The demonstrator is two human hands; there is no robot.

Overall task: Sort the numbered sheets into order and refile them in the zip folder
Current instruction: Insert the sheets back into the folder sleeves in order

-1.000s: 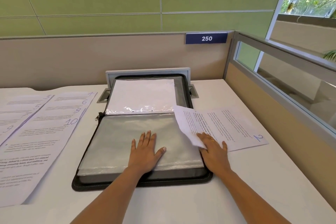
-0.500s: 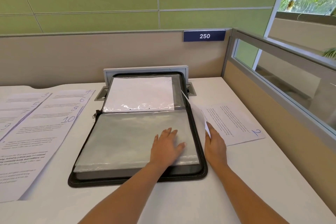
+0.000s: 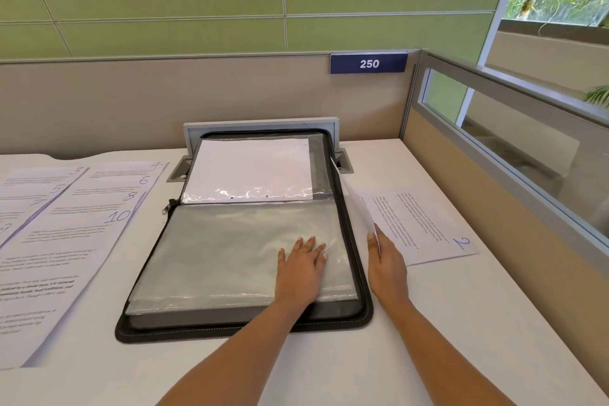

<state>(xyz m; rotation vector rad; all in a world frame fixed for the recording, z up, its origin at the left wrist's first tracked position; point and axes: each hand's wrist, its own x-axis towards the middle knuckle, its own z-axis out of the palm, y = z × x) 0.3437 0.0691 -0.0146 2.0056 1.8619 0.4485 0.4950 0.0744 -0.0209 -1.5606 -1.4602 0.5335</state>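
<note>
A black zip folder point(image 3: 138, 333) lies open in the middle of the white desk. Its far half holds a clear sleeve with a white sheet point(image 3: 250, 168) inside. The near half shows a stack of clear sleeves point(image 3: 227, 250). My left hand point(image 3: 301, 270) presses flat on the right part of that top sleeve. My right hand point(image 3: 387, 269) rests just right of the folder and pinches the lifted left edge of the sheet marked 2 point(image 3: 425, 224). The rest of that sheet lies on the desk.
Several numbered sheets point(image 3: 66, 224), 3 to 10, lie fanned in two columns on the desk's left. A beige partition with a "250" sign point(image 3: 369, 63) stands behind. A glass-topped divider point(image 3: 494, 148) borders the right. A grey cable port point(image 3: 263, 124) sits behind the folder.
My left hand slid from the sleeve's middle to its right side. My right hand pulled sheet 2's left edge off the folder and raised it beside the folder's right edge.
</note>
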